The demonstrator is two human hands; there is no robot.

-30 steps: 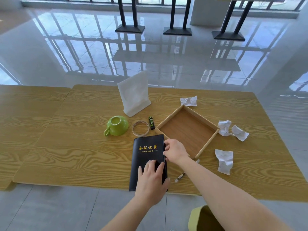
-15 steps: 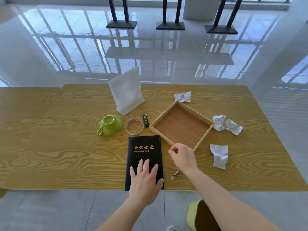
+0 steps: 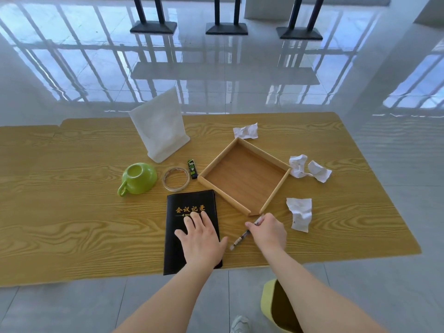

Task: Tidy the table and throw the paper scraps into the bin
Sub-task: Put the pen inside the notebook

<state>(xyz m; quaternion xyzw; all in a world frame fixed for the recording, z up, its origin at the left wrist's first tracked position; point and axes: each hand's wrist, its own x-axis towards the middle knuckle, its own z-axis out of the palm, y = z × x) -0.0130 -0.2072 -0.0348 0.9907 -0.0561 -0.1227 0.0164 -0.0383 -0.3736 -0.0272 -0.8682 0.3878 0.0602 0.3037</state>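
Nearest us, at about five o'clock below the table edge, a pale yellow-green bin (image 3: 269, 301) is standing on the grey tiled floor, its dark mouth partly hidden by our right forearm. On the wood-grain table (image 3: 72, 224), our left hand (image 3: 201, 239) is lying flat with fingers spread on a black, smooth-covered notebook (image 3: 189, 205) stamped with gold characters; its near edge is overhanging the table. Just to the right, our right hand (image 3: 268, 230) is curling over a slim pen (image 3: 242, 236), thumb and forefinger pinching its upper part, while the pen's lower end is pointing toward seven o'clock.

At two o'clock from that hand, a crumpled white paper scrap (image 3: 299, 212) is lying flat on the wood. Beyond the pen, a shallow square wooden tray (image 3: 225, 193) with rounded rails is sitting cornerwise. Left of it we are seeing a small green-and-black lighter-shaped thing (image 3: 192, 168), a thin ring of tape (image 3: 176, 179), and a glossy green cup (image 3: 137, 177) turned upside down, handle at seven o'clock.

At three o'clock of the tray, a pair of crumpled scraps (image 3: 308, 168) is touching its right corner. Farther, at twelve o'clock, another scrap (image 3: 246, 131) is lying just beyond the tray's far corner, and a frosted white pouch (image 3: 159, 126) is standing upright. Past the table, black stand bases (image 3: 153, 27) are resting on the shiny floor.
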